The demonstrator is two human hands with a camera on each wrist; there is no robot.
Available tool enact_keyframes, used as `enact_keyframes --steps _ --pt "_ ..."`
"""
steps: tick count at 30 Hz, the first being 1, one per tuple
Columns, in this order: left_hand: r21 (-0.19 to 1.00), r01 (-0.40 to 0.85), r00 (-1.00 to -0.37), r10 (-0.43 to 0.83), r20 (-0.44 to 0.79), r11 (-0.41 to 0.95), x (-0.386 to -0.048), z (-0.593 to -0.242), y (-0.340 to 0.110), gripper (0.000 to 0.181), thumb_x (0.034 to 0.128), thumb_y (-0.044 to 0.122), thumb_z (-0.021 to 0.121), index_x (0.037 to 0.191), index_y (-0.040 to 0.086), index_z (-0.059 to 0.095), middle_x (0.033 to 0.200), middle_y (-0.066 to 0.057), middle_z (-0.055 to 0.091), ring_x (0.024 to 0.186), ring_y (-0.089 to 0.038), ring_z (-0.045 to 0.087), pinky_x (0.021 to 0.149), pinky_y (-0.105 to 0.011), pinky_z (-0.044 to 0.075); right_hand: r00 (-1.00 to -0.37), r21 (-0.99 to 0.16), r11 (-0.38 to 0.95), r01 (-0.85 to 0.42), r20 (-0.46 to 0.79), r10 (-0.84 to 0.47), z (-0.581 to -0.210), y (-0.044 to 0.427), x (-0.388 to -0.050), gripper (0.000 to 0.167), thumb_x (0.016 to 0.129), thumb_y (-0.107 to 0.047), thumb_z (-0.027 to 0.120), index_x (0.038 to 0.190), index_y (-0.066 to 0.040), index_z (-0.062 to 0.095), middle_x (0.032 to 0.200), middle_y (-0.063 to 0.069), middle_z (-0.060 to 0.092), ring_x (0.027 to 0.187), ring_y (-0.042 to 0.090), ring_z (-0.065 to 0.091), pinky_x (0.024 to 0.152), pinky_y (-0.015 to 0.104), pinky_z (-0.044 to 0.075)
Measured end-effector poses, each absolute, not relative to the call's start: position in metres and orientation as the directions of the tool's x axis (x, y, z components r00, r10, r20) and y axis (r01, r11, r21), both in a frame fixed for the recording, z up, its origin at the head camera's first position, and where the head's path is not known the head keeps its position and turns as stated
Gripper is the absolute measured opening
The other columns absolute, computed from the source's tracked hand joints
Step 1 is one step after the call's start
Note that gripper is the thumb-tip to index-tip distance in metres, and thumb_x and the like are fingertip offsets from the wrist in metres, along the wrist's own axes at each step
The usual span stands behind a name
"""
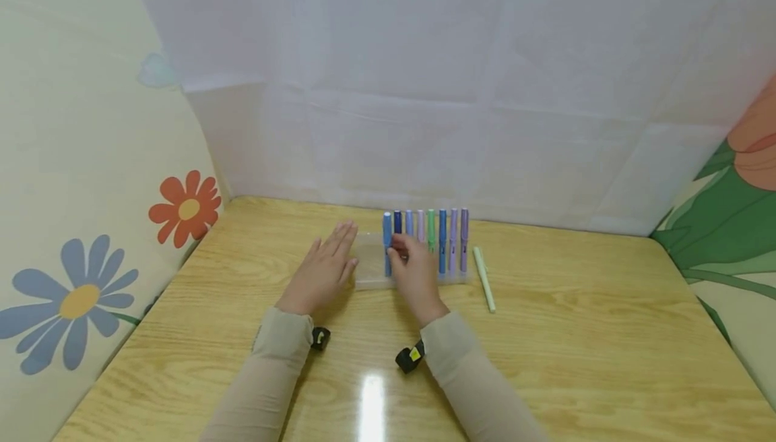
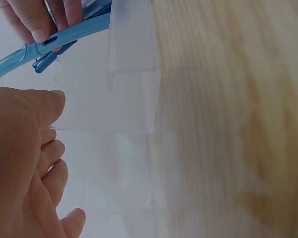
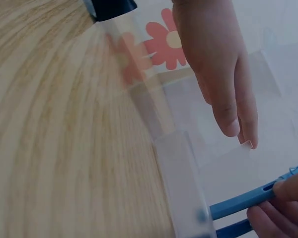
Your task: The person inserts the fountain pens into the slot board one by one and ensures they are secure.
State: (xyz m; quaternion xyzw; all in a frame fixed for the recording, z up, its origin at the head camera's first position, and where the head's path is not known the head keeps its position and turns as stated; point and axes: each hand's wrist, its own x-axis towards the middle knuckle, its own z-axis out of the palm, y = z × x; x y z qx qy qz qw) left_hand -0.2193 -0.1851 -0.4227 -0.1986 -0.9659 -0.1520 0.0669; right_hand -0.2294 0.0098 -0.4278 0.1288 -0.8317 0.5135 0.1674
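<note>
A clear pen stand [image 1: 371,261] holds a row of several pens in blue, purple and green. My right hand [image 1: 418,277] pinches a light blue pen [image 1: 387,228] between thumb and fingers; it is the leftmost of the row. In the left wrist view, this pen [image 2: 82,30] has its lower end in the ledge of the stand, and a darker blue pen [image 2: 52,58] lies just behind it. My left hand [image 1: 323,270] is at the stand's left side, fingers extended and holding nothing. Whether its fingertips touch the stand, I cannot tell.
A pale green pen [image 1: 484,280] lies on the wooden table [image 1: 582,334] to the right of the stand. A white cloth [image 1: 388,78] hangs behind the table, with flower-patterned cloth [image 1: 79,159] at the sides. Black straps [image 1: 409,358] are on both wrists.
</note>
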Motion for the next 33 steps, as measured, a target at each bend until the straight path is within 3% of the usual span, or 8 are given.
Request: enact_keyframes --steps 10,25,33 --pt "0.273 0.401 -0.914 0.364 0.177 0.874 -0.217 -0.422 -0.185 0.062 0.1098 0.024 0.043 0.161 0.001 0.017 0.167 -0.017 0.017 0.154 -0.033 0.016 0.122 -0.062 0.015 -0.935 -0.841 0.438 -0.318 0.355 0.004 -0.43 0.002 -0.223 0.021 0.094 0.001 0.069 0.114 0.006 0.07 0.102 0.016 0.073 0.09 0.024 0.071 0.079 0.027 0.061" --pt "0.268 0.391 -0.92 0.363 0.15 0.88 -0.22 -0.422 -0.186 0.063 0.1105 0.027 0.04 0.162 0.002 0.014 0.168 -0.015 0.013 0.155 -0.032 0.013 0.123 -0.06 0.013 -0.942 -0.832 0.487 -0.266 0.332 0.052 -0.424 0.0 -0.224 0.013 0.093 0.003 0.065 0.103 0.004 0.072 0.093 0.013 0.072 0.082 0.023 0.068 0.074 0.03 0.06" --pt "0.268 0.398 -0.916 0.364 0.167 0.877 -0.219 -0.421 -0.185 0.062 0.1102 0.026 0.042 0.161 0.001 0.016 0.168 -0.015 0.015 0.154 -0.032 0.015 0.123 -0.061 0.014 -0.952 -0.867 0.424 -0.263 0.305 0.032 -0.417 0.013 -0.223 0.012 0.093 -0.002 0.064 0.102 0.004 0.071 0.09 0.012 0.071 0.079 0.022 0.067 0.071 0.033 0.06"
